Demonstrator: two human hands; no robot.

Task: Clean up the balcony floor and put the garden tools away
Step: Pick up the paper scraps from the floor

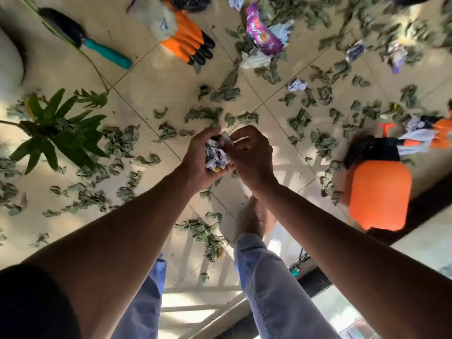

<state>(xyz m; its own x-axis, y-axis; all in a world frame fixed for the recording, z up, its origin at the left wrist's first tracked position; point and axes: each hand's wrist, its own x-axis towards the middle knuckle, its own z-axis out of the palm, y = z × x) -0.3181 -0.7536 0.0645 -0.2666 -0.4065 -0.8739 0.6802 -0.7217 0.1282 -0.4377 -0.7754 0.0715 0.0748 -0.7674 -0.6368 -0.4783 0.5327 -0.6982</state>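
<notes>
My left hand [199, 159] cups a wad of crumpled paper scraps [216, 156] above the tiled floor [151, 77]. My right hand [249, 152] meets it from the right and pinches a white scrap at the top of the wad. Dry green leaves [203, 115] lie scattered all over the floor. A trowel with a teal handle [107, 53] lies at the upper left. Orange garden gloves [188, 41] lie beside it. An orange spray bottle [379, 194] lies at the right.
A purple wrapper [260, 33] and more crumpled papers [297, 84] lie among the leaves at the top. A green potted plant [58, 133] stands at the left. My legs in blue trousers [274, 277] stand below. A dark rail [367, 243] runs along the lower right.
</notes>
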